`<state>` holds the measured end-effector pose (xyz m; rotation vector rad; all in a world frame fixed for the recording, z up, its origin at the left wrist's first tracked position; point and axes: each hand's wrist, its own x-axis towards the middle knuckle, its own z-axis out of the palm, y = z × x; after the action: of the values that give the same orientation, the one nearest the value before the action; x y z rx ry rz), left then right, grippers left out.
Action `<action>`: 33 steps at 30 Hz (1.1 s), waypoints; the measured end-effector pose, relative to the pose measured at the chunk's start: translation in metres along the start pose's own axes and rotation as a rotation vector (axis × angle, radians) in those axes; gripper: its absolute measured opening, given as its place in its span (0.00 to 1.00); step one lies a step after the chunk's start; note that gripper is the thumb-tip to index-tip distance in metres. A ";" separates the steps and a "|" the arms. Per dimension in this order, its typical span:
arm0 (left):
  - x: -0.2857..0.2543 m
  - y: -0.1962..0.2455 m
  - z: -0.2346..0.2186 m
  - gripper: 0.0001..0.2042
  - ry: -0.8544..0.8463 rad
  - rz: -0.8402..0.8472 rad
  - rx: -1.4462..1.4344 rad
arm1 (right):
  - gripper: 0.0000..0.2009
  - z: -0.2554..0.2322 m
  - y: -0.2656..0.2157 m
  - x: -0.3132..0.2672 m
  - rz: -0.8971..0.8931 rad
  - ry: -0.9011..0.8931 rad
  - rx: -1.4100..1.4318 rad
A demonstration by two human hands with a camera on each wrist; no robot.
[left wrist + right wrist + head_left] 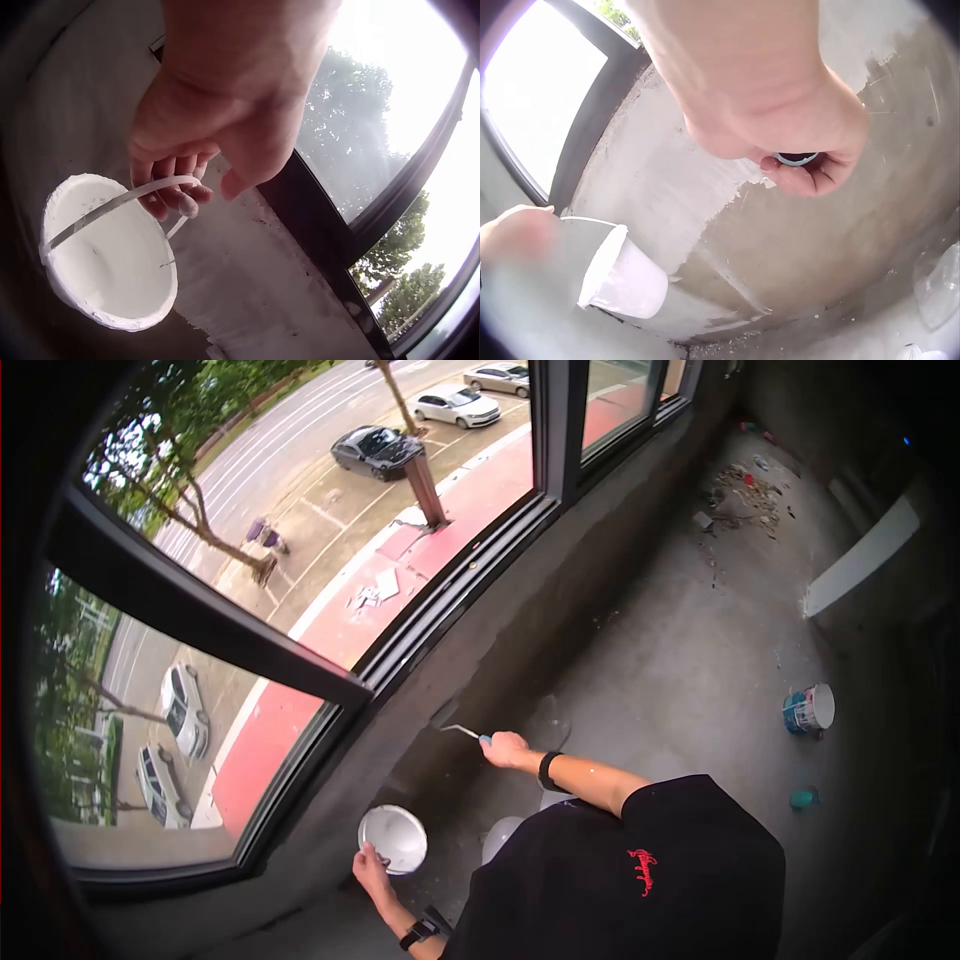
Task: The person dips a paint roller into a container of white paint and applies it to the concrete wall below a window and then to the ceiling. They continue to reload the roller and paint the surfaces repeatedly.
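My left hand [372, 872] [217, 112] has its fingers curled round the handle [112, 202] of a white bucket [402, 840] [112, 262] [634, 281], which hangs tilted beside the wall. Pale residue coats the bucket's inside and rim. My right hand [506, 749] [780, 120] grips the handle of a thin-necked tool [460, 730], its far end at the wall [400, 750] below the window. In the right wrist view only the round blue end [796, 159] of that handle shows within the fingers. The wall there is partly light and partly darker brown.
An open window frame [210, 600] stands at the left, with parked cars outside. On the floor [660, 660] at the right are a blue-and-white bucket [808, 710] and a teal object [803, 798]. Rubble [750, 500] lies farther off. A translucent rounded object [500, 838] is near my body.
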<state>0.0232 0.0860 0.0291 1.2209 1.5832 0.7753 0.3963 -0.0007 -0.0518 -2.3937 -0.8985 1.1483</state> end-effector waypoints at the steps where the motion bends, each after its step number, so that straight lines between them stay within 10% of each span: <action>1: -0.006 0.004 -0.003 0.15 0.017 0.024 0.072 | 0.26 0.003 0.002 0.007 0.003 -0.024 -0.002; 7: -0.064 0.042 -0.011 0.16 0.138 0.006 0.087 | 0.29 0.016 0.007 0.028 -0.071 -0.051 -0.115; 24: -0.082 -0.024 -0.029 0.15 -0.026 -0.192 0.089 | 0.24 -0.037 -0.004 -0.063 -0.334 0.324 -0.042; 33: -0.078 -0.032 -0.033 0.16 -0.054 -0.086 0.143 | 0.27 -0.006 0.018 -0.044 -0.200 0.066 -0.127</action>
<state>-0.0156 0.0046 0.0348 1.2555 1.6586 0.5780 0.3875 -0.0441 -0.0326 -2.3592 -1.1900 0.9583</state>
